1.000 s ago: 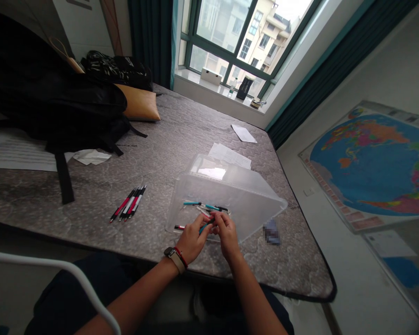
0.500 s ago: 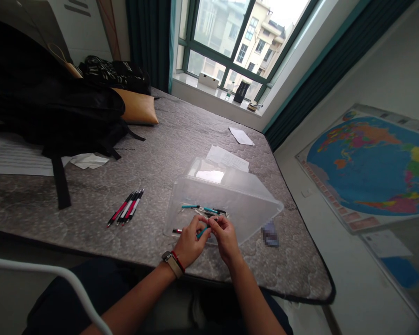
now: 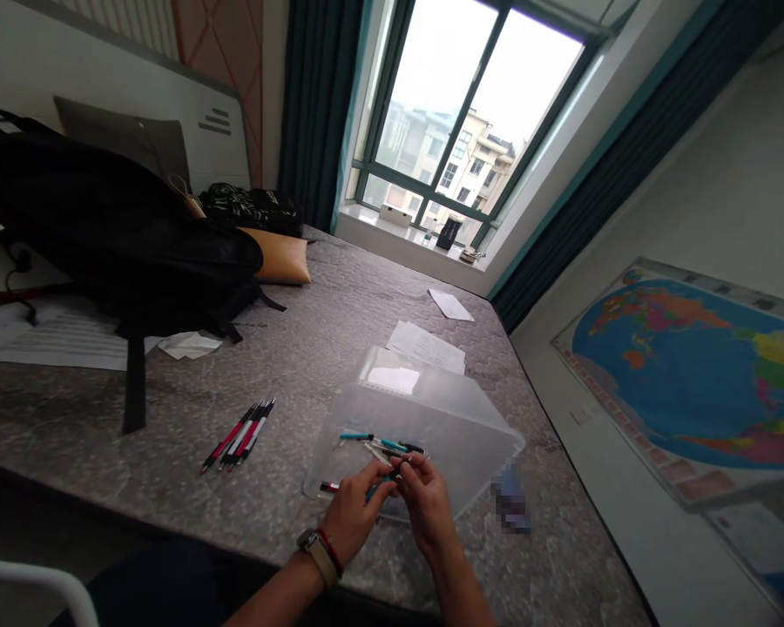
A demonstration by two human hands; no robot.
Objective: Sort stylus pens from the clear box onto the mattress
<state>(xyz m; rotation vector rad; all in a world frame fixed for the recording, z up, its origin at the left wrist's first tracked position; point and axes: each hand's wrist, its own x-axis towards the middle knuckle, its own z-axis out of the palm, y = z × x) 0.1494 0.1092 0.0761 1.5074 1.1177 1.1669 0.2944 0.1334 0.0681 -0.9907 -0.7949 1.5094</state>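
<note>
My left hand [image 3: 356, 514] wears a watch and a red cord at the wrist. Its fingers are closed around the teal barrel of a pen [image 3: 371, 493]. The right hand [image 3: 426, 498] pinches the pen's dark end, fingertips close to the left ones. Part of the pen is hidden by the fingers. Just beyond both hands, a translucent plastic box [image 3: 480, 435] lies with its open side toward me. Several loose teal, black and white pen parts [image 3: 392, 444] lie in it. A short red-and-black piece [image 3: 330, 487] shows beside my left hand.
Left of the box lie several red, white and black pens [image 3: 240, 435] side by side. A black backpack [image 3: 137, 235] and tan pouch [image 3: 280, 257] stand at the back left. Paper sheets [image 3: 428, 346] lie behind the box. A blurred bluish item [image 3: 510, 501] sits right of it.
The view has tilted upward, so the table and hands appear lower. Both hands stay together on the teal pen, with the fingers slightly shifted.
</note>
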